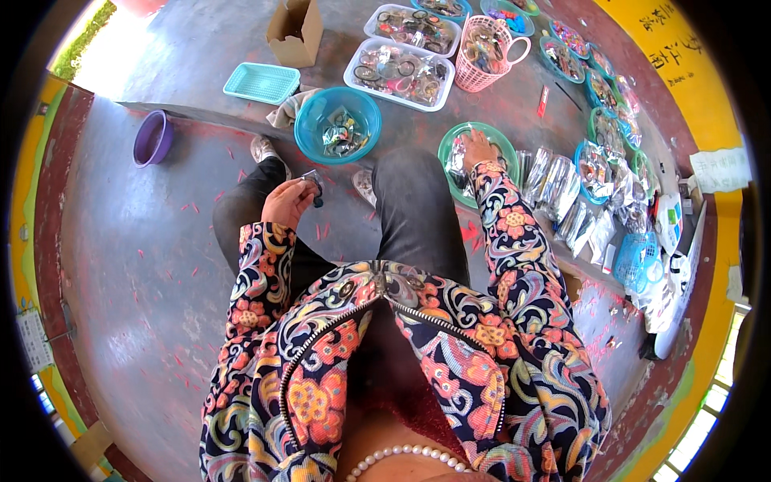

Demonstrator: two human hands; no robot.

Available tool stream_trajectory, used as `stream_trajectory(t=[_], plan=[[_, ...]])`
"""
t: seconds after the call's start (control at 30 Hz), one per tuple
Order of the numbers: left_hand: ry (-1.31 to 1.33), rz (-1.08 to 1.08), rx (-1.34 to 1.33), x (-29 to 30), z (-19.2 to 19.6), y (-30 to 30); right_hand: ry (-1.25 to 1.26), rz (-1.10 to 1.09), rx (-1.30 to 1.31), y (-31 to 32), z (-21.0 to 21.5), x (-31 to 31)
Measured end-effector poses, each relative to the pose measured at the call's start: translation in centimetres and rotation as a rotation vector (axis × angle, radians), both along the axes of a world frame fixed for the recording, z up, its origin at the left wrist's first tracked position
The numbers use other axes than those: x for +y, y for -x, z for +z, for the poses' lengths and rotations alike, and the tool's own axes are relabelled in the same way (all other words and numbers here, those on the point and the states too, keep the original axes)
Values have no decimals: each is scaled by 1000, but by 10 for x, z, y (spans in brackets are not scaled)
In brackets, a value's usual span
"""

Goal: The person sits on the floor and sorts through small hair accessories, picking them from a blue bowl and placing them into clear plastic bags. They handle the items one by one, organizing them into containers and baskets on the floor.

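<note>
My left hand point(287, 202), over my left knee, pinches a small clear packet point(312, 175) with something dark hanging below the fingers; its exact kind is too small to make out. My right hand point(479, 150) reaches down into a green basin point(446, 183) of small clear-wrapped packets. Its fingertips are among the packets, and whether they grip one is hidden. Between and beyond my hands stands a blue basin point(303, 120) with several small packets at its bottom.
Farther off are white trays point(438, 104) of packets, a pink basket point(474, 79), a turquoise tray point(261, 83) and a cardboard box point(294, 40). A purple basin point(141, 145) stands on the left. Silvery packets point(552, 183) and more filled bowls crowd the right.
</note>
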State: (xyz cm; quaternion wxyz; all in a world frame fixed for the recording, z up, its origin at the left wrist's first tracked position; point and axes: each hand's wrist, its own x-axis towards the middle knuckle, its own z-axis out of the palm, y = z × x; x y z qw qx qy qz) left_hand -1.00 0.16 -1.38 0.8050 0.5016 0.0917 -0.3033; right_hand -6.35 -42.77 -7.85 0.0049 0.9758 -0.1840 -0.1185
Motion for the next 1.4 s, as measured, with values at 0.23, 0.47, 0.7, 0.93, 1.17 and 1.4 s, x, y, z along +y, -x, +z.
stream_trajectory(t=[0.23,0.47,0.7,0.93,1.17,1.4], plan=[[-3,-5,16,-6,1,6,-78,-104,272,0,0,-4],[9,77,47,-6,19,13,-97,-111,52,-19,-11,-6],[162,35,29,-15,31,11,-625,183,-672,-55,93,71],[92,55,-1,-15,66,18,-1619,-18,-323,-26,130,218],[-53,52,2,-15,69,17,-1846,-84,-256,-29,115,237],[-65,61,4,-17,70,22,-1846,24,-319,-29,106,241]])
